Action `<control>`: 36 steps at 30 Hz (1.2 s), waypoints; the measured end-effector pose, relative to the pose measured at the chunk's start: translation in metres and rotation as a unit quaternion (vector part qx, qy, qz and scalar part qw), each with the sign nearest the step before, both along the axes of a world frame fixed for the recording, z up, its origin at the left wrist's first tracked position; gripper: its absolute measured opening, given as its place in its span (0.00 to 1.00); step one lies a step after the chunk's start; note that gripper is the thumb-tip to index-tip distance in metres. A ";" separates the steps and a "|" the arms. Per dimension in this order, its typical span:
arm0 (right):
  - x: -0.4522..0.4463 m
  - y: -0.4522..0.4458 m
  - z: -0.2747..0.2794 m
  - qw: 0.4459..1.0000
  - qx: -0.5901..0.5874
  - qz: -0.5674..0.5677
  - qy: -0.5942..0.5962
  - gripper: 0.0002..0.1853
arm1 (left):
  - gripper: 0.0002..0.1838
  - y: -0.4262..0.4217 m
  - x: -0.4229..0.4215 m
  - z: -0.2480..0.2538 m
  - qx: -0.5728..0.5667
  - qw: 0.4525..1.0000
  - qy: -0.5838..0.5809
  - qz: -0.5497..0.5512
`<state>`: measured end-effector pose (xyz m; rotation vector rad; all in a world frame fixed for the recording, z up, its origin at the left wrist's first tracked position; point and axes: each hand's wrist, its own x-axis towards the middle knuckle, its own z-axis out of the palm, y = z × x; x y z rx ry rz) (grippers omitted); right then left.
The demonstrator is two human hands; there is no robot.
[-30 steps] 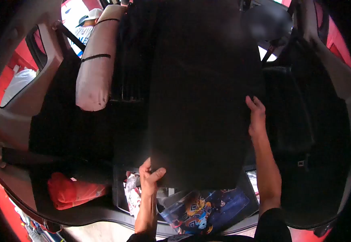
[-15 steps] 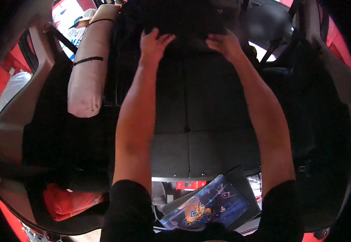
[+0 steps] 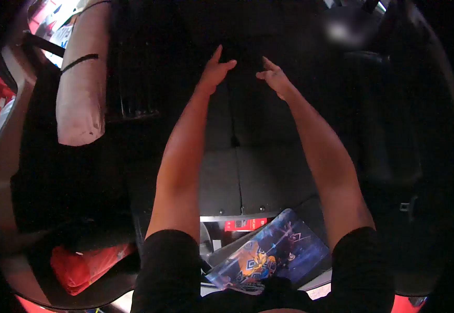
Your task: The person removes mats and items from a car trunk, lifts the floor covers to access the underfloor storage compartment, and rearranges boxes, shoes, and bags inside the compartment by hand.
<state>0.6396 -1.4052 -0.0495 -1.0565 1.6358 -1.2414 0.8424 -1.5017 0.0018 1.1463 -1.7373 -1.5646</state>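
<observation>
Both my arms reach forward over a black padded panel with a seam down its middle. My left hand is above the far part of the panel, just left of the seam, with thumb and a finger spread apart. To the right of the seam is my right hand, its fingers also apart and pointing inward. I see nothing held in either hand. Dark surroundings hide whether the fingertips touch the black surface.
A pale rolled bundle with black straps lies at the left. Near me are a mat with a colourful printed picture, a red box and a red bag. A buckle-like piece shows at the right.
My hands have drawn nearer to each other and back toward me. The whole view has shifted, so the rolled bundle appears further left.
</observation>
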 end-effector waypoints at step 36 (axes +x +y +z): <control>0.119 -0.025 0.157 0.851 -0.307 -0.160 -0.395 0.08 | 0.38 0.148 0.158 -0.103 -0.411 0.824 -0.386 0.060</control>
